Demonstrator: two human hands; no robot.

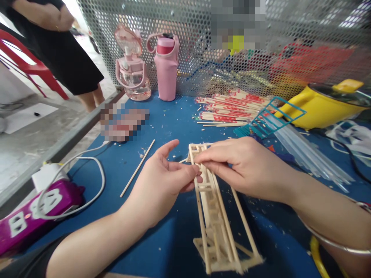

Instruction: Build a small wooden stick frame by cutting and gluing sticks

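Observation:
A long frame of pale wooden sticks (205,189) lies on the blue table, running from between my hands toward the front edge. My left hand (166,173) is at its far left side, thumb and fingertips closed on a stick of the frame, with the index finger raised. From the right, my right hand (240,164) reaches over the frame's far end, thumb and fingers pinched together there; what they hold is hidden. A loose stick (137,168) rests on the table left of my left hand.
Pink bottles (166,71) stand at the back beside a perforated metal screen (197,50). Wrapped sticks (226,108), a teal rack (275,116), clear glue sticks (307,150) and a yellow pot (327,106) lie right. A purple power strip (43,210) is left; a person (69,54) stands beyond.

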